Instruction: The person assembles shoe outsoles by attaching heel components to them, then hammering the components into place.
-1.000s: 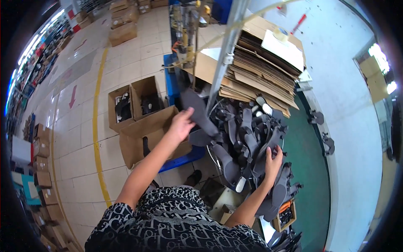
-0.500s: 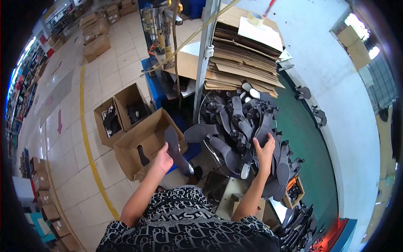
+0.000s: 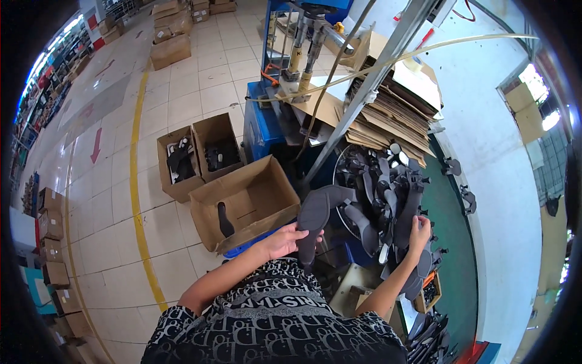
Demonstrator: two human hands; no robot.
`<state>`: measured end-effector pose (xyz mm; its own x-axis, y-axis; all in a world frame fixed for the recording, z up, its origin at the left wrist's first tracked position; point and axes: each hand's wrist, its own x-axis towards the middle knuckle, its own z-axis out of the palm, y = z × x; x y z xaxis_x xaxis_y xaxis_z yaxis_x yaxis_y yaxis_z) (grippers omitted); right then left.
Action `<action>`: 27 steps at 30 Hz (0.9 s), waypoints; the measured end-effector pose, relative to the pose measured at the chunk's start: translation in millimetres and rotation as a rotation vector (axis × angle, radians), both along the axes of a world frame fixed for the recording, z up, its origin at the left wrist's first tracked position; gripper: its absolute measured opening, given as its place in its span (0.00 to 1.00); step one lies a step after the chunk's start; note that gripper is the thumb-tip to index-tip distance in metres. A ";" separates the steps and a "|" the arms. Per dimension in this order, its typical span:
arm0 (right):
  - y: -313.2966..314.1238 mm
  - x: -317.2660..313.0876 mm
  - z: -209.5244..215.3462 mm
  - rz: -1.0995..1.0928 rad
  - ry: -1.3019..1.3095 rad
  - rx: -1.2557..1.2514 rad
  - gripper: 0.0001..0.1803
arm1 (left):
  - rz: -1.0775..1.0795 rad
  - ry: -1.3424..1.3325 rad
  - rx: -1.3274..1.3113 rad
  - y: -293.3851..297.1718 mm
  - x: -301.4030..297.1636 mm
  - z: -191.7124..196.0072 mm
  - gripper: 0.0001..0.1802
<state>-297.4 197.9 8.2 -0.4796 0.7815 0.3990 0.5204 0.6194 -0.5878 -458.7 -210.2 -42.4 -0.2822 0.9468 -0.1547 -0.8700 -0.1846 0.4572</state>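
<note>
My left hand grips a dark grey shoe sole by its lower part, holding it upright beside the open cardboard box. One dark sole lies inside that box. My right hand rests on another dark sole in the heap of dark soles piled on the green bench; its fingers close around that sole's edge.
Two smaller cardboard boxes holding dark parts stand on the tiled floor to the left. A blue machine and stacked flattened cardboard sit behind the pile. A slanted metal post crosses above. A yellow floor line runs past.
My left hand has come back from the open box toward the heap, now holding a grey sole upright. A sole now lies in the box. My right hand stays on the pile.
</note>
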 end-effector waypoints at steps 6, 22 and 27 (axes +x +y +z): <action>-157.6 -32.7 26.1 0.337 0.068 -0.153 0.19 | 0.143 -0.061 0.028 4.8 -7.1 7.0 0.24; -135.7 -129.7 10.9 0.714 -0.279 0.004 0.20 | 0.455 -0.473 -0.257 26.6 -19.0 -94.1 0.21; -108.9 -177.1 -20.1 0.772 -0.843 0.588 0.10 | 0.624 -0.446 -0.283 20.0 -20.2 -75.8 0.22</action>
<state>-474.6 89.0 -11.9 -0.9983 0.0010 -0.0590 -0.0113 0.9779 0.2089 -478.9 -190.2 -118.2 -0.5995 0.5441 -0.5870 -0.7567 -0.6243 0.1942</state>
